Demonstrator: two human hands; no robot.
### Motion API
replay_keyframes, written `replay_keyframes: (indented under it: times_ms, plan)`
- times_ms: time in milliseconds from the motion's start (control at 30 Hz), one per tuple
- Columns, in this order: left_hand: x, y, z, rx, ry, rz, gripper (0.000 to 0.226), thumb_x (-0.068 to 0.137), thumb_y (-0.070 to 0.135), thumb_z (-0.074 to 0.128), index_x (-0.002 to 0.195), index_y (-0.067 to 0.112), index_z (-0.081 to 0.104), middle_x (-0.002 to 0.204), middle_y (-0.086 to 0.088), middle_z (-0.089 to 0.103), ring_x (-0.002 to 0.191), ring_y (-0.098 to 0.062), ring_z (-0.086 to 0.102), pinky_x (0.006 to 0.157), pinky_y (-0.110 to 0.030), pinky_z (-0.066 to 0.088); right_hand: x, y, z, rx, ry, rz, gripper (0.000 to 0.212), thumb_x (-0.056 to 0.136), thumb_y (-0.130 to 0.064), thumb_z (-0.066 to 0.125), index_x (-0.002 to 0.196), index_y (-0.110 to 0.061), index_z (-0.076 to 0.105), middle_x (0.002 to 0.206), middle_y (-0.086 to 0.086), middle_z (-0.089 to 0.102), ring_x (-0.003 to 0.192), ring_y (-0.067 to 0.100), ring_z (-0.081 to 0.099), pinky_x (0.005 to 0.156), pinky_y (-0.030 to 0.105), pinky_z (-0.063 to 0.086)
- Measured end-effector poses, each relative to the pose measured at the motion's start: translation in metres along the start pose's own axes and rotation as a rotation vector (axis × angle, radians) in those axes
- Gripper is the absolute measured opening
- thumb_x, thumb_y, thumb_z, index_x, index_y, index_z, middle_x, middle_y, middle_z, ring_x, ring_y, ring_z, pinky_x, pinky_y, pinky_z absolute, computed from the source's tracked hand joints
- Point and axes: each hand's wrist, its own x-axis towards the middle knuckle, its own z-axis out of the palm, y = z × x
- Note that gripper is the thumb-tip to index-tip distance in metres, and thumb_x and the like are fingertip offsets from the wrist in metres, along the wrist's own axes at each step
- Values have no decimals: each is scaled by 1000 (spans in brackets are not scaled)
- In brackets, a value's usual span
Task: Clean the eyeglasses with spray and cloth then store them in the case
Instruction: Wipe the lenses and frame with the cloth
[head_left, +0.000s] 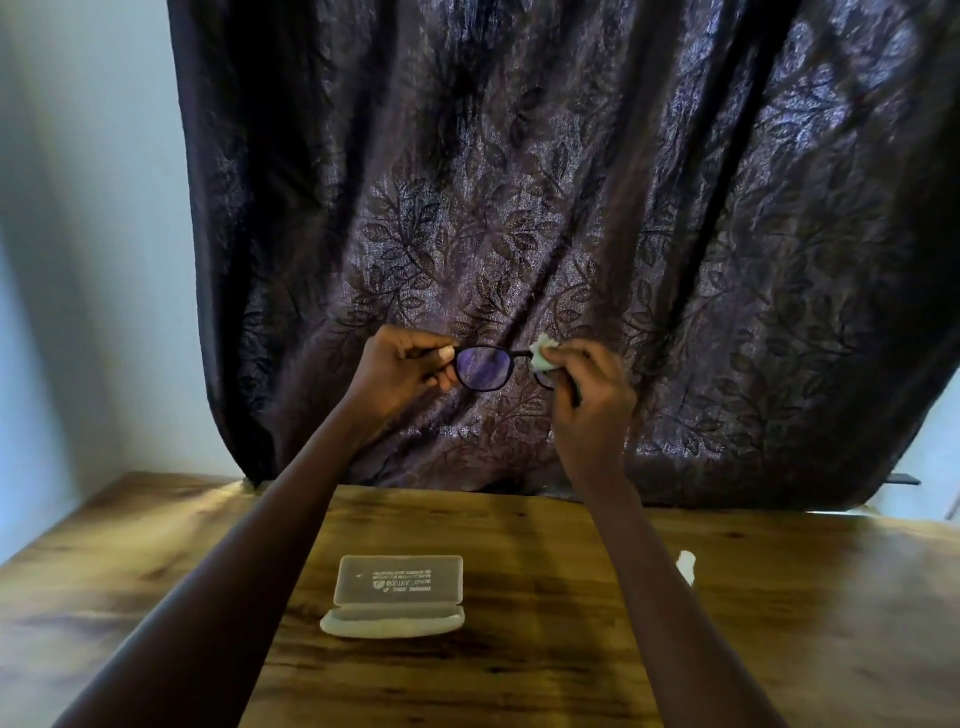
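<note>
Left hand pinches the glasses at one frame end, held up before a dark leaf-patterned curtain. Right hand pinches a pale crumpled cloth over the other lens. Judged: wiping stage, storing still to do. Frame thin, dark, with rounded lenses. Frosted case lies open on the wood-grain desk.
</note>
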Motion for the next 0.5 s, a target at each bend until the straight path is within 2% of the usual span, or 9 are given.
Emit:
replay_keyframes:
  times_ms: [133, 233, 333, 400, 500]
  plan:
    - [-2, -3, -7, 3, 4, -31, 19, 85, -7, 50, 93, 2, 64, 44, 8, 61, 43, 1, 52, 47, -10, 41, -24, 5, -1, -9, -77, -28, 29, 64, 25, 63, 87, 8, 69, 87, 22, 66, 79, 35, 61, 75, 17, 41]
    - [-4, -4, -9, 19, 14, -32, 18, 85, -6, 50, 97, -3, 63, 44, 9, 61, 42, 1, 52, 46, -9, 41, -19, 13, -7, -7, -15, 78, 23, 67, 21, 66, 86, 8, 69, 88, 23, 66, 79, 37, 61, 73, 21, 44]
    - [-3, -2, -6, 11, 8, -24, 18, 86, -6, 50, 95, 1, 63, 44, 9, 62, 43, 1, 52, 47, -9, 41, 1, 11, -6, -4, 62, 126, 19, 72, 18, 64, 87, 9, 68, 89, 24, 65, 79, 37, 61, 71, 30, 48]
    - [-2, -1, -4, 4, 6, -17, 18, 86, -6, 50, 95, 0, 63, 44, 9, 61, 43, 1, 52, 47, -9, 41, 10, 5, -2, -14, 61, 100, 19, 72, 16, 63, 88, 8, 68, 89, 24, 65, 81, 37, 61, 73, 28, 46]
    - [0, -2, -2, -1, 10, -13, 19, 86, -5, 50, 94, 6, 63, 44, 9, 61, 42, 2, 52, 47, -8, 41, 3, -4, 5, -16, -24, -1, 24, 69, 20, 63, 90, 8, 68, 90, 23, 65, 84, 35, 58, 78, 15, 36]
